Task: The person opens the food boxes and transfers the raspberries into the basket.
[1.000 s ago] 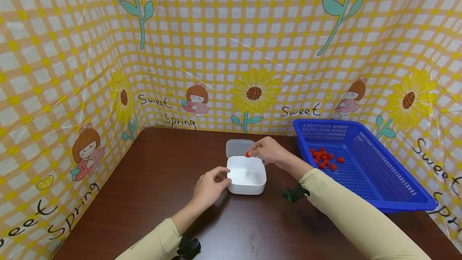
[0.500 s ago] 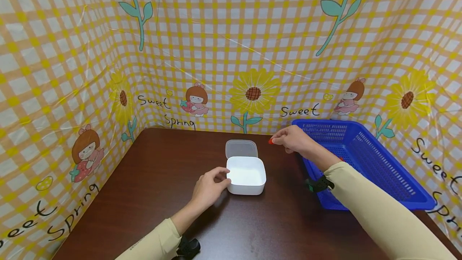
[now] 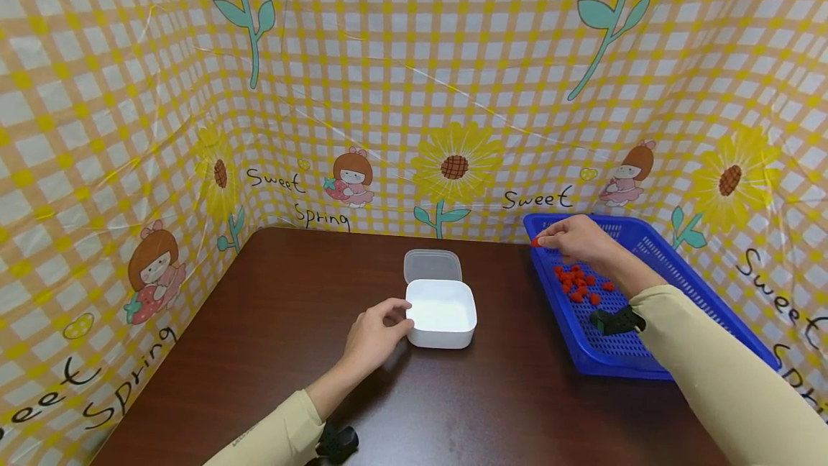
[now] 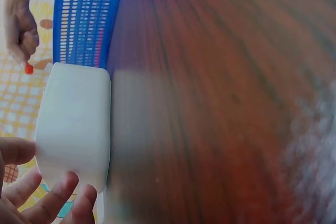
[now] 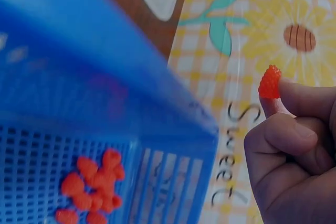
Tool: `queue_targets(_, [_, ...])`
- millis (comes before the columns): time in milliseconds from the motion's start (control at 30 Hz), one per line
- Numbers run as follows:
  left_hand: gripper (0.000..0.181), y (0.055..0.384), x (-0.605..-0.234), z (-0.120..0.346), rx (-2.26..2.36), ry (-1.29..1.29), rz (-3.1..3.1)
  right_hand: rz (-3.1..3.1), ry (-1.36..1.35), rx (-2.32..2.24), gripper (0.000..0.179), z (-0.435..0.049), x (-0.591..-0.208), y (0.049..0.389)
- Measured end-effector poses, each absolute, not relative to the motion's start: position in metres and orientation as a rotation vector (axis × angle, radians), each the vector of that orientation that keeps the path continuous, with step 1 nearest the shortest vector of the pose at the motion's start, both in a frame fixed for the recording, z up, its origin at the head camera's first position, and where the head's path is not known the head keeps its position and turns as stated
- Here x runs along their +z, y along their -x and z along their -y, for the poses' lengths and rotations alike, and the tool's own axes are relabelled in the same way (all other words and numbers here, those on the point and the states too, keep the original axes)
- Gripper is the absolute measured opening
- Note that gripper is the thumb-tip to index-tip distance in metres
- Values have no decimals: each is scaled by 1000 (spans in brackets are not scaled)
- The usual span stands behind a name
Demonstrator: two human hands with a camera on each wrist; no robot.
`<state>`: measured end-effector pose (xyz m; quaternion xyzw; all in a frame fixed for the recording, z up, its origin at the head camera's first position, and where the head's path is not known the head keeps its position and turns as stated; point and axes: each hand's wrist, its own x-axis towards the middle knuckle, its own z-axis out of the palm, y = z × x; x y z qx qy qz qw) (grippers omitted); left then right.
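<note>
A red raspberry [image 5: 270, 82] is pinched between thumb and forefinger of my right hand [image 3: 578, 243]. That hand hovers over the back-left rim of the blue basket [image 3: 563, 322]. Inside the basket lies a loose cluster of red raspberries [image 3: 574, 282], also visible in the right wrist view. Mid-table stands a white square box [image 3: 442, 338], its top uncovered and its inside bare white. My left hand [image 3: 375, 333] touches the left side of this box, fingers spread and relaxed, fingertips right at its rim and wall. In the left wrist view, its fingers [image 4: 65, 184] overlap the box wall.
Directly behind the box lies a translucent lid [image 3: 433, 266]. The dark brown table [image 3: 291, 293] ends at a checked, flower-printed cloth [image 3: 388, 99] hanging at the back and both sides. Each wrist wears a black camera strap [image 3: 617, 321].
My right hand has moved right, from above the white box's back edge to the basket's rim, still pinching the raspberry. My left hand and the box have stayed in place.
</note>
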<state>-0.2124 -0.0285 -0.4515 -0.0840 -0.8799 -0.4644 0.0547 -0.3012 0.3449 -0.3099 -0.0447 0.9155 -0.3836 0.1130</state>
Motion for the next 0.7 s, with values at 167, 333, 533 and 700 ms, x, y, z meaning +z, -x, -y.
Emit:
queue_targets(167, [24, 212, -452, 29, -1407, 251, 2673, -2730, 79, -1081, 39, -367, -313, 303])
queue_targets(333, [25, 213, -452, 29, -1412, 247, 2670, -2716, 33, -1070, 41, -387, -318, 305])
queue_targets(533, [24, 213, -451, 30, -1412, 246, 2667, -2757, 1, -999, 40, -410, -329, 310])
queue_targets(700, [24, 214, -452, 30, -1410, 246, 2662, -2783, -57, -948, 35, -429, -340, 316])
